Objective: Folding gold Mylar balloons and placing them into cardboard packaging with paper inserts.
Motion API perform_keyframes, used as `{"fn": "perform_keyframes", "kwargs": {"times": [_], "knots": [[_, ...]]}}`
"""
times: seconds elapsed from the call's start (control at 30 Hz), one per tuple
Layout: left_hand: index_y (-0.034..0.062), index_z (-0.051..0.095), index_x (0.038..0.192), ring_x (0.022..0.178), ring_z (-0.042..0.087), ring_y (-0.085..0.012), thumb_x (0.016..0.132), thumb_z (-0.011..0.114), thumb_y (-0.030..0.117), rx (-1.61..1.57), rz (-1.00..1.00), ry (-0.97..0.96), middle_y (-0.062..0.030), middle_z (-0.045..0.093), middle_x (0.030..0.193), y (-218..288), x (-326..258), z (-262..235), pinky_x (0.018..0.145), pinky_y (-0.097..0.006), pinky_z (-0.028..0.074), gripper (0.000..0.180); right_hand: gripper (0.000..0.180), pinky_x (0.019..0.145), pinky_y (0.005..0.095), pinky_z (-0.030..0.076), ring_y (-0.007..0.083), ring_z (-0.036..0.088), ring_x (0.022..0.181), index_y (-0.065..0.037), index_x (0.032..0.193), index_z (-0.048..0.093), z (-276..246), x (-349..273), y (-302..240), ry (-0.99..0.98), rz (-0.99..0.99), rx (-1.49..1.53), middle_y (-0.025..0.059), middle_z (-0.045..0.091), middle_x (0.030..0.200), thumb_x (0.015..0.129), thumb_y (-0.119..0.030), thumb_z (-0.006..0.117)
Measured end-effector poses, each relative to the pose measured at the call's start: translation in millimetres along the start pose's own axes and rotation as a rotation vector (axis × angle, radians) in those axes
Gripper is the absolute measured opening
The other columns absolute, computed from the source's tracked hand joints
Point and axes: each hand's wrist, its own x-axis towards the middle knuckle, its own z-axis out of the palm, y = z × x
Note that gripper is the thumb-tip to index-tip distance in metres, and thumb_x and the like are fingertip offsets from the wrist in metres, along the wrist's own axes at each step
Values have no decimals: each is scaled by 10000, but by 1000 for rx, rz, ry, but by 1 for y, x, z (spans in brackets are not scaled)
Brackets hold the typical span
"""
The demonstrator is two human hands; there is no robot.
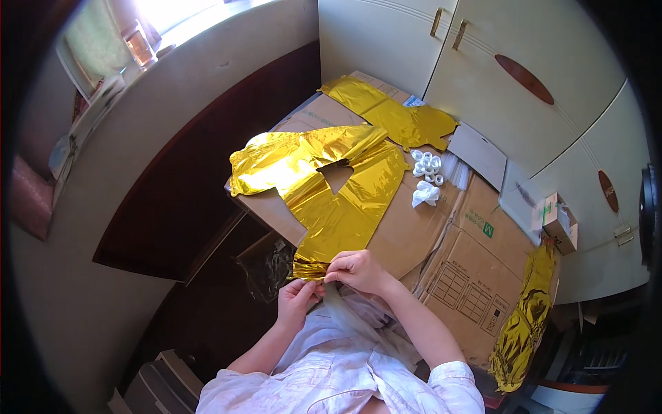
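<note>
A flat, uninflated gold foil balloon [345, 207] with a cut-out opening in its middle spreads across the cardboard, its narrow end reaching toward me. My right hand [358, 271] pinches the gathered foil at that near end from the right. Just below and to the left, my left hand [296, 300] has its fingers pressed together at the same edge. Both hands meet close to my body, at the cardboard's near edge. What lies between the fingertips is too small to make out beyond the foil.
Another flat gold foil balloon [386, 110] lies at the back, and crumpled gold foil [527, 317] hangs at the right edge. White rings [427, 163], a crumpled white piece [425, 194], clear sticks [455, 170], a grey panel [477, 155] and a small box [559, 222] rest on the cardboard [414, 228]. Cabinets [545, 41] stand behind.
</note>
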Motion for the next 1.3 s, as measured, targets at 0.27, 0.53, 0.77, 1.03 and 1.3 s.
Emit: {"fn": "perform_keyframes", "kwargs": {"times": [0.27,0.53,0.77,1.03,1.3], "knots": [[28,692,979,758,656,-123,926,628,165,-83,-122,-28,-68,708,886,4,-6,12,662,-233,479,159,128,684,325,531,237,665,770,-62,845,707,-2,0,-7,-91,-20,-91,69,688,864,813,-186,716],[36,691,772,597,594,-120,811,739,136,927,281,-190,-64,649,661,66,-27,10,601,-259,475,118,87,749,356,533,254,659,843,-77,879,681,0,-12,-13,-23,-241,-256,67,680,886,802,-118,679],[64,692,858,796,616,-239,737,725,110,1511,888,-391,-44,659,794,100,22,21,697,-385,516,134,125,703,364,526,258,657,773,-98,901,667,6,-11,-18,115,-280,-377,79,672,810,779,-72,664],[12,628,750,545,553,-129,786,782,166,1185,411,-431,-50,586,657,111,54,18,501,-275,447,221,287,802,390,487,257,594,956,-130,1001,641,14,-20,-16,345,-207,-498,66,591,1064,736,-156,750],[-6,688,862,640,503,-25,884,695,139,848,207,-384,7,617,683,112,95,13,569,-208,426,146,403,979,435,378,298,429,1220,-163,1075,656,18,-36,-17,407,-64,-582,85,513,1248,700,-234,785]]}}
